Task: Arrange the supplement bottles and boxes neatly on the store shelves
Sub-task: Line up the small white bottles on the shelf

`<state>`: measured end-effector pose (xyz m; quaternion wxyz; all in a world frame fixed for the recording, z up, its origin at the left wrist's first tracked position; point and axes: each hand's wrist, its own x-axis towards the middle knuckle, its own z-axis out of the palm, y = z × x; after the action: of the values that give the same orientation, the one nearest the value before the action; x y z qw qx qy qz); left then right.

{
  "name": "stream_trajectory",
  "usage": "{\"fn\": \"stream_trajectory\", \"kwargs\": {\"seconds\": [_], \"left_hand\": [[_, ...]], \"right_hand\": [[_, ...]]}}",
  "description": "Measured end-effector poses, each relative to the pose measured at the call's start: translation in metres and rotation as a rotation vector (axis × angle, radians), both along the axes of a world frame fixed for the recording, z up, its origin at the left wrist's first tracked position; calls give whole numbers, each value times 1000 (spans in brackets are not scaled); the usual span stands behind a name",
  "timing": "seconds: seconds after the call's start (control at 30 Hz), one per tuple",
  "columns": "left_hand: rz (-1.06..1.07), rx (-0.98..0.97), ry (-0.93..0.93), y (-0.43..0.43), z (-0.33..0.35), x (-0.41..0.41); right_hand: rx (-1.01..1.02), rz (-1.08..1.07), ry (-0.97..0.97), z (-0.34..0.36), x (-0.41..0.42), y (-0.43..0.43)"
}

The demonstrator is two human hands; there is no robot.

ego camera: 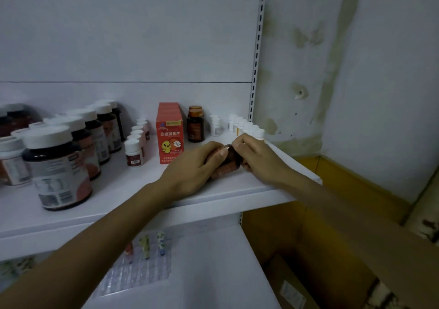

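Both hands, left (190, 166) and right (256, 159), clasp a dark bottle (228, 163) on the shelf (237, 189); next, likely stand it by the box (169, 132)

This is a shop, most likely a pharmacy or health-goods store. A white metal shelf (166, 189) with a slotted upright post (257, 47) carries stock lined up front to back: big dark jars (57, 166), small white-capped bottles (136, 142), red boxes (169, 132) and amber bottles (195, 124). Open cardboard boxes (332, 249) sit beside it against a stained wall (332, 47).
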<state>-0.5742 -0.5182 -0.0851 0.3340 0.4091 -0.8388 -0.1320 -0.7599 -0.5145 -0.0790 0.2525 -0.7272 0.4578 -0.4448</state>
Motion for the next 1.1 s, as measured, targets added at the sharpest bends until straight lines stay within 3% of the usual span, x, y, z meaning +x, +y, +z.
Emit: {"fn": "stream_trajectory", "kwargs": {"seconds": [0.13,0.27,0.4,0.5,0.57,0.7,0.83,1.0,1.1], "left_hand": [[-70,-95,30,40,12,-36],[-326,41,156,110,-12,-108],[-692,345,226,211,-81,-190],[-900,457,211,294,-151,-239],[-1012,530,165,347,-193,-262],[-1181,624,82,429,-242,-290],[-1248,737,-44,463,-268,-305],[-1253,845,-173,451,-287,-325],[-1131,1098,-172,428,-287,-344]], "right_hand": [[-207,-117,-41,-4,-31,71],[-240,-403,-81,-22,-85,176],[105,-729,-271,-91,-134,301],[348,-954,-593,-149,-159,403],[491,-1090,-648,-177,-172,471],[618,-1300,-799,-215,-183,566],[610,-1456,-874,-247,-182,606],[585,-1458,-844,-271,-186,606],[559,-1402,-862,-271,-200,590]]}}
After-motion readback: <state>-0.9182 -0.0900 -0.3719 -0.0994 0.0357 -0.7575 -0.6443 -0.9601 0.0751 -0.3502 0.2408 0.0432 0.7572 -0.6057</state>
